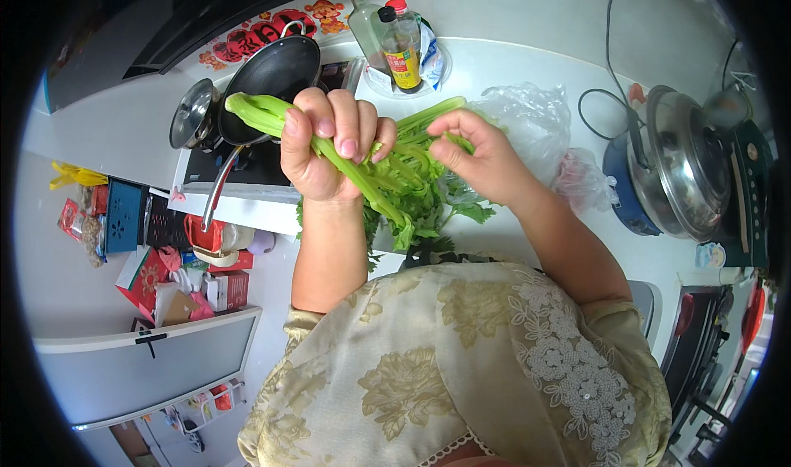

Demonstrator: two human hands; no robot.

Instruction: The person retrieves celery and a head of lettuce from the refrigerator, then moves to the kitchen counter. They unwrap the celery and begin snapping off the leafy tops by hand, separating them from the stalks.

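Observation:
My left hand (337,142) is closed around a pale green celery stalk (262,111). The thick cut end points up and left, and the thinner end slants down in front of my wrist. My right hand (485,158) is to its right, thumb and forefinger curled towards each other above the celery. Some green shows in the gap between them; whether it is gripped or lies behind, I cannot tell. Beneath both hands a heap of leafy celery (408,176) covers part of the white counter (488,238), its bare stalks reaching towards the back.
A crumpled clear plastic bag (525,127) lies right of the celery. Beyond it stands a lidded steel pot (686,164) with a cord nearby. A wok (272,83) and a small lidded pot (194,114) sit at the left stove. Sauce bottles (398,59) stand at the back.

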